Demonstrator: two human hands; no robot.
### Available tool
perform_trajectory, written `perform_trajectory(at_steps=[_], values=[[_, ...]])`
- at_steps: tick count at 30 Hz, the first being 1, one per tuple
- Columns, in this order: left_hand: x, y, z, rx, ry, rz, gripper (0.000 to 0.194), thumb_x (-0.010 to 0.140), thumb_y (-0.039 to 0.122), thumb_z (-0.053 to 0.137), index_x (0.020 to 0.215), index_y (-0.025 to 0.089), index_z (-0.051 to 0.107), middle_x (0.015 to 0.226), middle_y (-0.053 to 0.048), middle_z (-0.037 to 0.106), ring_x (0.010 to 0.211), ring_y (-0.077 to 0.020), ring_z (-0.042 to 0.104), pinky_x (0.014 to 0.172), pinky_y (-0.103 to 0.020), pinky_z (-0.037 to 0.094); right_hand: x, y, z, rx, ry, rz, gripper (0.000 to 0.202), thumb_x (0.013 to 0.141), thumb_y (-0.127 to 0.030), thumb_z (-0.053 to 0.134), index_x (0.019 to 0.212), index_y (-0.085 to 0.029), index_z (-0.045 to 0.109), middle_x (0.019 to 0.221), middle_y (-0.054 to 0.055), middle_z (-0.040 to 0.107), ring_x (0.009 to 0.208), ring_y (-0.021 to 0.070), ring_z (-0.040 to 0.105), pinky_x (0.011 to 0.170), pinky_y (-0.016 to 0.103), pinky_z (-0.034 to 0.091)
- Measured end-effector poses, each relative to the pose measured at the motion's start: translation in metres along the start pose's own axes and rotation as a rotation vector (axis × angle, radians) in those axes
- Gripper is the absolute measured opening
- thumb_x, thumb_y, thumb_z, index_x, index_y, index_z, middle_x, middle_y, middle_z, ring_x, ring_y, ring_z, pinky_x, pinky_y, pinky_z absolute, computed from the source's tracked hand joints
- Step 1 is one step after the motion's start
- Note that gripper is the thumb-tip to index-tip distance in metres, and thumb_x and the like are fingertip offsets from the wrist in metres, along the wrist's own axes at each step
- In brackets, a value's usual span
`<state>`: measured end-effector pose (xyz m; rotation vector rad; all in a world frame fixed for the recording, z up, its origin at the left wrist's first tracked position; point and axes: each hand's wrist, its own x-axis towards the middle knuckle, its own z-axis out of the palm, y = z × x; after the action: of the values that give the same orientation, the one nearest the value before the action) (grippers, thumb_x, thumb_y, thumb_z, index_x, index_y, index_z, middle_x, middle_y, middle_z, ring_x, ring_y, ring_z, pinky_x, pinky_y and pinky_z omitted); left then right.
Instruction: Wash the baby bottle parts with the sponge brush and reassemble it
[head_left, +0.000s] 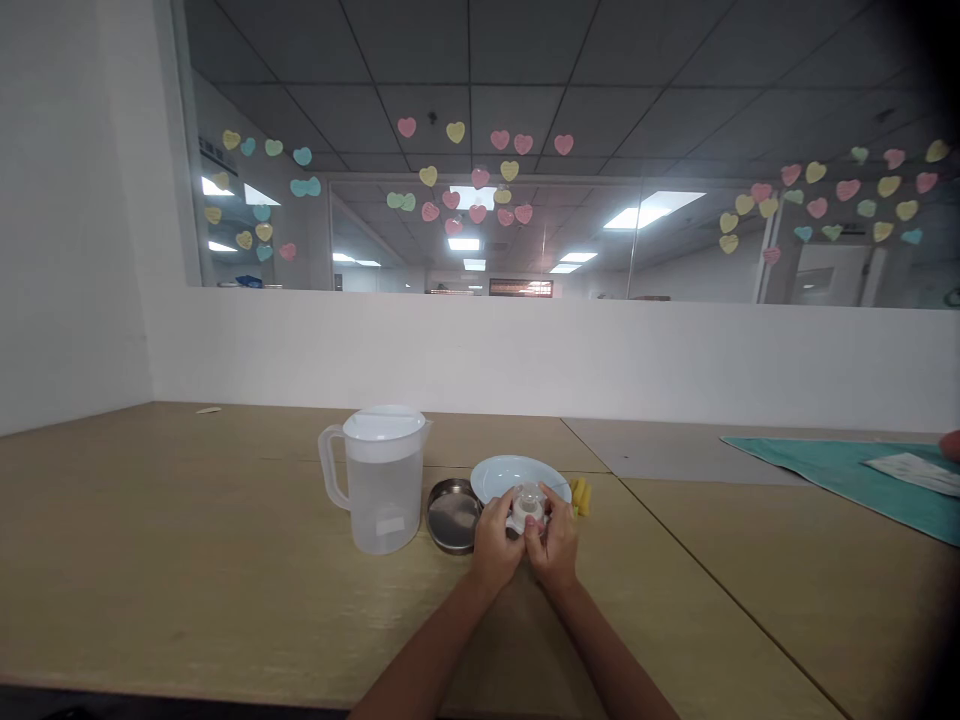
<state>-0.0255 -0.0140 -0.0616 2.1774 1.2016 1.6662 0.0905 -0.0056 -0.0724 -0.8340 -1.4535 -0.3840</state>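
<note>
Both my hands are closed around a small white piece with a clear domed top [529,497], held in front of the pale blue plate [499,471]. My left hand [496,540] grips its left side, and my right hand [553,545] grips the right side with the thumb pressed on the front. Its lower part is partly hidden by my fingers. Just left of my left hand lies a round metal tin [453,517], open at the top. Beyond my right hand, beside the plate, is a yellow bundle [582,496] whose kind I cannot make out.
A translucent pitcher [384,500] with a white lid stands left of the tin, handle to the left. On the right, a green cloth [810,462] with a pale packet [915,472] covers part of the table [225,580]. Part of a hand [951,445] shows at the right edge.
</note>
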Motion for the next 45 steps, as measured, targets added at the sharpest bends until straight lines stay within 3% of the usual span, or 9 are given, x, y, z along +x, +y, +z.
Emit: perform_trajectory(at_steps=[5,12,17,25,35,42,45], values=[[-0.002,-0.002,-0.009,0.093,-0.087,0.077,0.062,0.079,0.036,0.060,0.136,0.017,0.041,0.121,-0.012,0.060,0.107,-0.0246,0.056,0.096,-0.041,0.044,0.002,0.001,-0.004,0.019,-0.017,-0.049,0.045,0.085,-0.034,0.044,0.126,-0.015,0.046,0.092,0.009,0.059,0.077,0.0218,0.053,0.072,0.041,0.046],[-0.003,0.001,-0.017,0.148,-0.125,0.164,0.078,0.070,0.029,0.064,0.141,0.016,0.033,0.120,-0.013,0.060,0.104,-0.0264,0.056,0.093,-0.043,0.044,0.007,-0.001,-0.010,0.081,-0.089,0.001,0.044,0.084,-0.039,0.049,0.122,-0.017,0.048,0.100,0.010,0.062,0.086,0.0237,0.057,0.077,0.042,0.047],[-0.003,0.000,-0.014,0.122,-0.145,0.162,0.077,0.073,0.026,0.061,0.142,0.016,0.029,0.126,-0.014,0.056,0.111,-0.0263,0.054,0.097,-0.043,0.043,0.008,-0.003,-0.007,0.168,-0.130,0.148,0.044,0.082,-0.041,0.056,0.118,-0.017,0.049,0.106,0.011,0.062,0.091,0.0237,0.060,0.080,0.039,0.049],[-0.004,-0.005,-0.013,0.123,-0.161,0.209,0.076,0.080,0.034,0.059,0.145,0.017,0.023,0.128,-0.014,0.054,0.113,-0.0257,0.053,0.097,-0.043,0.044,0.008,-0.006,-0.008,0.337,-0.151,0.398,0.045,0.080,-0.045,0.059,0.117,-0.020,0.050,0.096,0.006,0.062,0.083,0.0197,0.059,0.075,0.034,0.049],[-0.006,-0.003,-0.012,0.182,-0.116,0.308,0.078,0.080,0.035,0.059,0.145,0.015,0.021,0.123,-0.015,0.058,0.109,-0.0269,0.056,0.093,-0.042,0.047,0.005,-0.004,-0.011,0.422,-0.111,0.399,0.045,0.079,-0.043,0.060,0.116,-0.020,0.050,0.099,0.006,0.059,0.085,0.0196,0.056,0.078,0.035,0.047],[-0.006,0.000,-0.012,0.185,-0.121,0.331,0.076,0.080,0.036,0.058,0.144,0.011,0.024,0.118,-0.015,0.060,0.106,-0.0261,0.057,0.092,-0.040,0.047,0.007,-0.005,-0.010,0.481,-0.082,0.488,0.046,0.080,-0.046,0.059,0.115,-0.018,0.051,0.085,0.004,0.060,0.076,0.0189,0.057,0.070,0.033,0.047],[-0.006,0.000,-0.011,0.182,-0.114,0.318,0.077,0.078,0.035,0.060,0.143,0.011,0.026,0.117,-0.015,0.060,0.104,-0.0254,0.057,0.091,-0.039,0.048,0.006,-0.005,-0.011,0.368,-0.068,0.402,0.046,0.080,-0.045,0.058,0.116,-0.017,0.051,0.095,0.008,0.062,0.082,0.0214,0.058,0.074,0.036,0.048]])
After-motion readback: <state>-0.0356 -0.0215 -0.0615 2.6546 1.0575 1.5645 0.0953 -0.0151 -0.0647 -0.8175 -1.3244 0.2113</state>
